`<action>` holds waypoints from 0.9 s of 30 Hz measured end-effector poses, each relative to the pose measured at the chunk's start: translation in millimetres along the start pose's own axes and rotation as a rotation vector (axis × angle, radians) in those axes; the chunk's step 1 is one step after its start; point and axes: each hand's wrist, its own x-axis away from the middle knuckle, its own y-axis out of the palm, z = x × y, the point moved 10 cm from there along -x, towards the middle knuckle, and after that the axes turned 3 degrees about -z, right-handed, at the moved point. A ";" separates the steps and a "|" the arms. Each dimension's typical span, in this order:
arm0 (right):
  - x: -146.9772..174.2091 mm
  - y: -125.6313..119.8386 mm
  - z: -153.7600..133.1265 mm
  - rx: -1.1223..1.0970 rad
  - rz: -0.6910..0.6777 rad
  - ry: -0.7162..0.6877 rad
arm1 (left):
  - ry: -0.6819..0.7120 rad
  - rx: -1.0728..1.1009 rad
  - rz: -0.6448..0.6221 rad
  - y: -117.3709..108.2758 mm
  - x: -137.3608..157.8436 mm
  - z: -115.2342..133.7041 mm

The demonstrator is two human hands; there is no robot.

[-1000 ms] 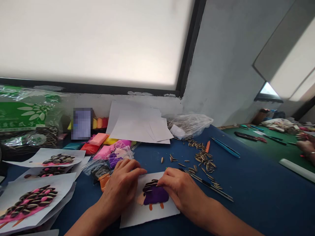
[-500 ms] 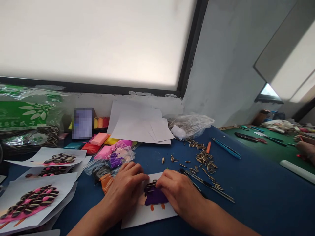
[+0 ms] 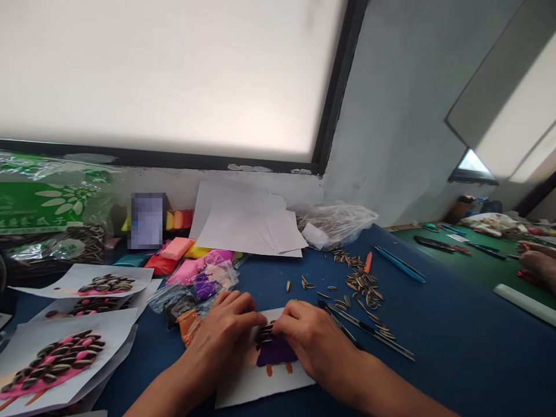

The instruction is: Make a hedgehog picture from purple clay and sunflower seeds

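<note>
A white sheet of paper lies on the blue table in front of me. On it is an animal shape with a purple clay body, two orange feet and a pale face with a dark eye. A few striped sunflower seeds are set in the upper part of the purple clay. My left hand, fingers curled, holds the sheet at its left side, its index fingertip beside the seeds. My right hand is pinched at the seeds from the right; its fingertips touch one seed, partly hidden.
Loose sunflower seeds, a pair of tweezers and a blue tool lie to the right. Finished seed pictures are stacked at left. Clay packets, blank paper and a plastic bag sit behind. A co-worker's hand shows far right.
My right hand's fingertips have shifted slightly left along the seeds. The left index fingertip has moved a little right. The view has shifted very slightly.
</note>
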 end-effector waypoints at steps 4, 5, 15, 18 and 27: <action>-2.7 1.3 -0.8 0.045 -0.009 -0.002 | 0.005 -0.005 -0.016 -0.6 -1.0 1.3; -3.4 1.9 -0.9 0.050 -0.009 -0.005 | 0.009 -0.007 -0.019 -0.7 -1.1 1.7; -1.8 11.8 -0.3 0.063 0.020 -0.047 | 0.012 -0.020 -0.025 -0.6 -1.3 2.0; -2.0 14.5 -0.8 0.096 0.009 -0.048 | 0.007 -0.023 -0.016 -1.3 -1.2 1.8; 1.4 -16.9 7.2 0.107 0.025 0.084 | 0.016 -0.036 -0.021 -2.7 -1.6 4.3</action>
